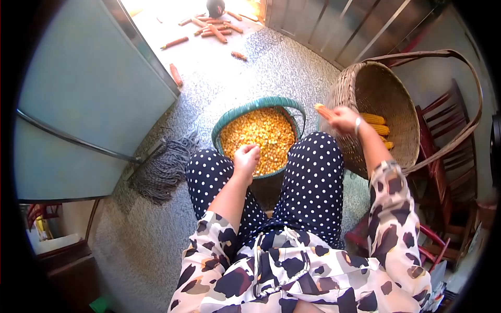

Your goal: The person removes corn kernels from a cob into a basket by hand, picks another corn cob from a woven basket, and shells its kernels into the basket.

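Observation:
My right hand (pixel 344 120) is closed around a corn cob (pixel 324 110), reddish along its side with a pale yellowish tip pointing left. It is in front of the mouth of a large wicker basket (pixel 348 86), tipped toward me, where several yellow ears of corn (pixel 374 119) lie. My left hand (pixel 246 159) has its fingers curled shut over the near side of a green basket (pixel 229 116); whatever may be inside them is hidden. Loose corn kernels (pixel 263 134) fill that green basket, which stands between my knees.
Several bare reddish cobs (pixel 216 32) lie scattered on the floor by the bright doorway, near a dark object (pixel 215 7). A grey mop head (pixel 156 175) rests at left by a pale blue door (pixel 94 94). Dark red wooden chairs (pixel 449 156) stand at right behind the wicker basket.

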The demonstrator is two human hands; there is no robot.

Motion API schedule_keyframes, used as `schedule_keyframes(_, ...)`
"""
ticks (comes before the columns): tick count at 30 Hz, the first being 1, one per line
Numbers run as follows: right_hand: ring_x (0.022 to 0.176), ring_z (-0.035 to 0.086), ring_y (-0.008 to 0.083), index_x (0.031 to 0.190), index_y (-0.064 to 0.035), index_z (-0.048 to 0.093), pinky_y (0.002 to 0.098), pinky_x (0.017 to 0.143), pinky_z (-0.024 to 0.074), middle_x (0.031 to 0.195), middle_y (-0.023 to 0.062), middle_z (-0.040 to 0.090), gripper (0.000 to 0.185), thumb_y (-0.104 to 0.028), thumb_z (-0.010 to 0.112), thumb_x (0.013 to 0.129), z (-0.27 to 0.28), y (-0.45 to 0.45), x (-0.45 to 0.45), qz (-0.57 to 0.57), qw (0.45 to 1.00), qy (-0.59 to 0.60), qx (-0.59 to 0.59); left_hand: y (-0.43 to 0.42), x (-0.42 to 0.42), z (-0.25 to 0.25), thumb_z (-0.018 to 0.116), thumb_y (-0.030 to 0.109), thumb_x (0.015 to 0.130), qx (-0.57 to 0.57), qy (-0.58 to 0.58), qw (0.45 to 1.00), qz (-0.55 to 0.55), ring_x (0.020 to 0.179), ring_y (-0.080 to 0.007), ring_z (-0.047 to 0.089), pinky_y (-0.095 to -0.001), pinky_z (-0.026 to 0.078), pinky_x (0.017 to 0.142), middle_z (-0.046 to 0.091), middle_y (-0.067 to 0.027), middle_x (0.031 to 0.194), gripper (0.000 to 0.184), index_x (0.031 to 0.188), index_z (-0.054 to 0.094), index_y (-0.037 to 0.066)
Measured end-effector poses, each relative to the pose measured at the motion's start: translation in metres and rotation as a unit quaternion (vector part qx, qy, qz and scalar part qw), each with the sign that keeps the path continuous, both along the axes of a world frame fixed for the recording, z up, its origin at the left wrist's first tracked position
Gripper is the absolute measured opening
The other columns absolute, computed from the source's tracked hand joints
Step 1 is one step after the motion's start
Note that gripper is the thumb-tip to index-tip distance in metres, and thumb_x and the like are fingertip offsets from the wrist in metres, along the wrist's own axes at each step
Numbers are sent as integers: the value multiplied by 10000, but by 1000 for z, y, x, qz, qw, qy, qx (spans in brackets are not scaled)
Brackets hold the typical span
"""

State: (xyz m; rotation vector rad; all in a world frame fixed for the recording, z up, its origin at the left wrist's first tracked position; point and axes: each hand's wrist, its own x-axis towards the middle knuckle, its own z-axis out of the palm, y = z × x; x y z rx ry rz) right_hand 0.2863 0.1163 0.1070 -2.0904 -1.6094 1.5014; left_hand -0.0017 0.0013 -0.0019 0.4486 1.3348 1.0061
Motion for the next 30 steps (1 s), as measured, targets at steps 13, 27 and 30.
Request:
schedule_keyframes(13, 728, 575, 162, 922, 17, 543, 260, 629, 467, 844, 106, 578, 304, -202, 635, 732, 79, 21, -74, 116, 915, 250, 295, -21, 0, 98, 483, 51, 831, 159, 1, 987, -1, 757, -100, 535, -225, 440, 700, 578, -58, 878, 159, 959, 549, -15)
schedule_keyframes(27, 575, 541, 90, 946, -39, 523, 224, 518, 461, 754, 37, 567, 188, -143, 557, 793, 21, -40, 122, -225, 929, 230, 181, -72, 155, 293, 535, 63, 645, 543, -16, 818, -188, 789, -239, 475, -322, 371, 716, 504, -81, 834, 257, 899, 536, 18)
schedule_keyframes(30, 554, 542, 88, 893, -40, 544, 223, 466, 452, 727, 43, 575, 153, -147, 568, 786, -4, -30, 168, -237, 940, 171, 174, -56, 158, 279, 533, 67, 699, 548, -78, 787, -272, 805, -285, 494, -341, 392, 736, 514, -140, 905, 315, 991, 510, -47)
